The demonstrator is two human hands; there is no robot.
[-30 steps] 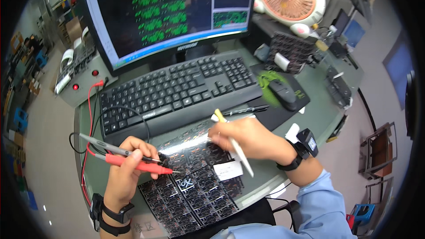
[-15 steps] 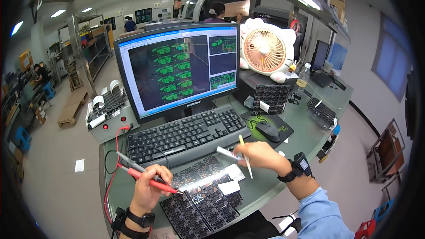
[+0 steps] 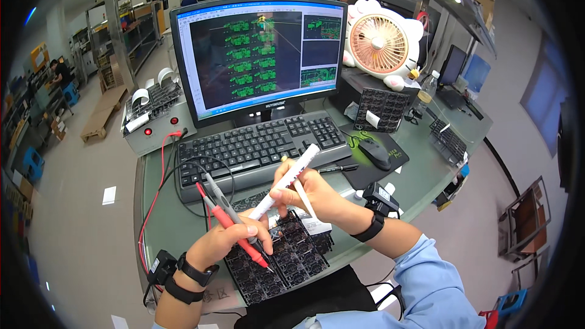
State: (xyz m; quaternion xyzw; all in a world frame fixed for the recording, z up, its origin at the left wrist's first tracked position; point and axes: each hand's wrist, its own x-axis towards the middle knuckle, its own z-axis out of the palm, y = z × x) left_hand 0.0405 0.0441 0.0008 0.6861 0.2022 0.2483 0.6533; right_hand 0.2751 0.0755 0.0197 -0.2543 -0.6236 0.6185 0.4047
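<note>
My left hand (image 3: 228, 240) is closed around two test probes, a red probe (image 3: 230, 224) and a grey probe (image 3: 218, 194). Their tips point down over the black circuit board panel (image 3: 297, 256) at the front of the bench. In my right hand (image 3: 320, 198) are a white marker pen (image 3: 292, 175), slanting down to the left, and a thin pale stick (image 3: 304, 200) between the fingers. The pen's lower end meets the fingers of my left hand; whether they grip it is hidden. White paper slips (image 3: 314, 225) lie beside the panel under my right hand.
Behind my hands stand a black keyboard (image 3: 256, 152) and a monitor (image 3: 262, 55). To the right are a mouse (image 3: 375, 153), a black pen (image 3: 339, 169), an upright board panel (image 3: 382, 108), a lit fan (image 3: 379, 42) and a bottle (image 3: 428, 88). A red probe wire (image 3: 146, 213) runs along the left.
My right hand has moved left and down with the marker and stick, bringing the marker to my left hand. The probes now stand steeper. The view has shifted slightly.
</note>
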